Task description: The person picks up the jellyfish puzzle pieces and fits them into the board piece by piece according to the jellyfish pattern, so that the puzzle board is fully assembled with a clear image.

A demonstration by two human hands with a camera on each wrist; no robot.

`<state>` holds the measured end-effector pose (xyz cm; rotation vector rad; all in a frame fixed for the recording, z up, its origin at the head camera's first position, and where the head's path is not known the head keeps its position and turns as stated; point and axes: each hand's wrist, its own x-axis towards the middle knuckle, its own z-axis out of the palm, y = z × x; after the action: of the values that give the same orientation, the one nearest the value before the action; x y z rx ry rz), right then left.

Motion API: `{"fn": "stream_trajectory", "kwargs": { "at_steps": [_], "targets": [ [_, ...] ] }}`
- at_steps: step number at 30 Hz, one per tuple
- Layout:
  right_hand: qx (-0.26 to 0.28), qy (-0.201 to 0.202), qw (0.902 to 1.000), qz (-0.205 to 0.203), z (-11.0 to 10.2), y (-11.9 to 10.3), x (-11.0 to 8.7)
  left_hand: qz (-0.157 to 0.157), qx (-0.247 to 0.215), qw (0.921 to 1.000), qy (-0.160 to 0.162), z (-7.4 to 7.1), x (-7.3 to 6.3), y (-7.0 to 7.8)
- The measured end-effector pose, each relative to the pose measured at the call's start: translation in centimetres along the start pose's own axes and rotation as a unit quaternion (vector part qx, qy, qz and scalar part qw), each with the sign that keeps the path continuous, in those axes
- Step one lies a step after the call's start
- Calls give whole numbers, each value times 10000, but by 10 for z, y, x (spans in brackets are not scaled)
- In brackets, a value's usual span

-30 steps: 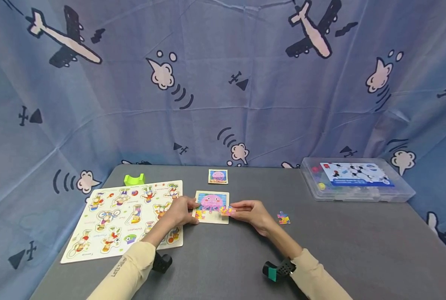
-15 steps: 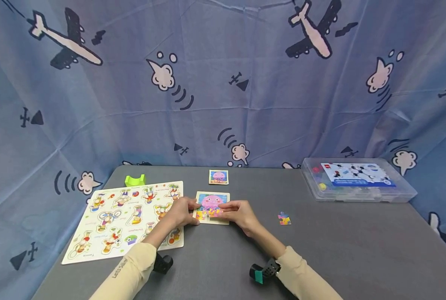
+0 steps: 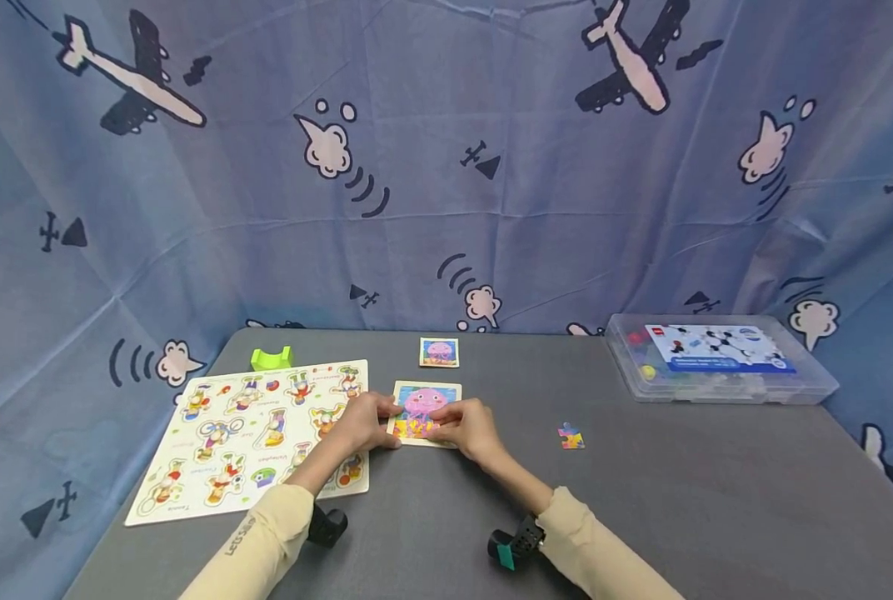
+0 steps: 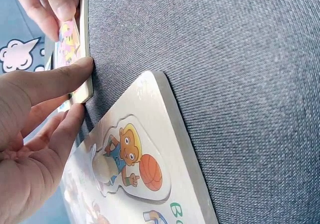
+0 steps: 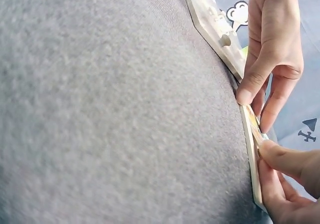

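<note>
A small jigsaw tray point(image 3: 415, 442) with a pink octopus picture lies on the grey table between both hands. My left hand point(image 3: 361, 423) grips its left side, thumb at the near corner and fingers along the edge. With thumb and fingertips, my right hand point(image 3: 473, 430) pinches a yellow-and-pink jigsaw piece point(image 4: 70, 40) over the tray's lower row. In the right wrist view, that piece tilts slightly above the tray's surface, partly hidden by the fingers. Another jigsaw piece point(image 3: 571, 437), blue, yellow and pink, lies loose to the right of the right hand.
A large wooden peg puzzle board point(image 3: 255, 442) with sports figures lies at the left, its edge under the left forearm. Behind it stands a green block point(image 3: 271, 359). A small octopus picture card point(image 3: 439, 352) lies beyond the tray. At the back right sits a clear plastic case point(image 3: 724, 387).
My right hand has moved left from the tray's right edge, bringing the jigsaw piece over the lower row and down close to it. The left hand keeps its grip on the tray.
</note>
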<state>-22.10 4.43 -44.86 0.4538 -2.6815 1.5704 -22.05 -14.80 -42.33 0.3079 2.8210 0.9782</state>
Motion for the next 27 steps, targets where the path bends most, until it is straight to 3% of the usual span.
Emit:
{"fn": "stream_trajectory", "kwargs": {
  "at_steps": [5, 13, 21, 27],
  "targets": [
    [-615, -10, 9978, -250, -1, -3, 0, 10, 77, 10000, -9, 0, 1, 0],
    [-764, -86, 9964, -366, -2, -7, 2, -33, 101, 9999, -43, 0, 2, 0],
    [-622, -7, 9979, -162, -4, -6, 4, -83, 83, 9999, -50, -1, 1, 0],
    [-2, 195, 9995, -265, -4, -8, 5, -67, 126, 9999, -90, -2, 0, 0]
  ]
}}
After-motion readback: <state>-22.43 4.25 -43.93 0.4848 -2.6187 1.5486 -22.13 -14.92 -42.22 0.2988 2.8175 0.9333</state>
